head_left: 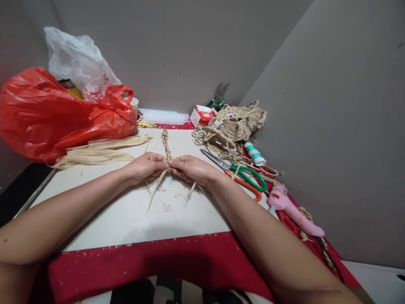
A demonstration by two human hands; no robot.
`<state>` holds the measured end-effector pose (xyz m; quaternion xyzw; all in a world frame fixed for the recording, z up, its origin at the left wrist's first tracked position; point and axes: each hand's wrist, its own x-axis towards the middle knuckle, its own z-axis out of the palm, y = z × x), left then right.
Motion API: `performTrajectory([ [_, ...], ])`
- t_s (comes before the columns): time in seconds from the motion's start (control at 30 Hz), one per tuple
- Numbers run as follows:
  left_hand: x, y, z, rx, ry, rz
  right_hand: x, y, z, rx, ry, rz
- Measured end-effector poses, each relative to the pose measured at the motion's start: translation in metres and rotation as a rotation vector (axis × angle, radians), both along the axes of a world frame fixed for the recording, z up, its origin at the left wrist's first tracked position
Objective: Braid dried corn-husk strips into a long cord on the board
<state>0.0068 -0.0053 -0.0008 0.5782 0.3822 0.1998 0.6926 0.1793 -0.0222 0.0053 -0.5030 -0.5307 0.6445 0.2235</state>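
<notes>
Both my hands meet over the middle of a white board (126,219). My left hand (148,166) pinches the near end of a braid of dry husk (166,142), which stretches away from me. Close against it, my right hand (188,168) is closed on the same end, fingertips touching. Loose pale husk strands (155,190) hang out below my fingers on both sides. Left of the hands lie flat dry husk leaves (98,156). Scissors (243,175) with one green and one orange handle lie just right of my right hand.
A red plastic bag (57,114) and a clear bag (79,59) stand at back left. Clear sticks (164,116), a small red-and-white box (201,115), green-handled pliers (218,99) and coiled braided cord (236,124) line the back. A thread spool (255,153) and pink glue gun (294,211) lie right.
</notes>
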Motion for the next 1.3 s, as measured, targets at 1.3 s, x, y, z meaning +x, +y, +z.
performTrajectory([
  [1.3,0.014,-0.053,0.014,0.953,1.007,-0.217,-0.020,-0.014,-0.009,-0.192,0.277,-0.247],
])
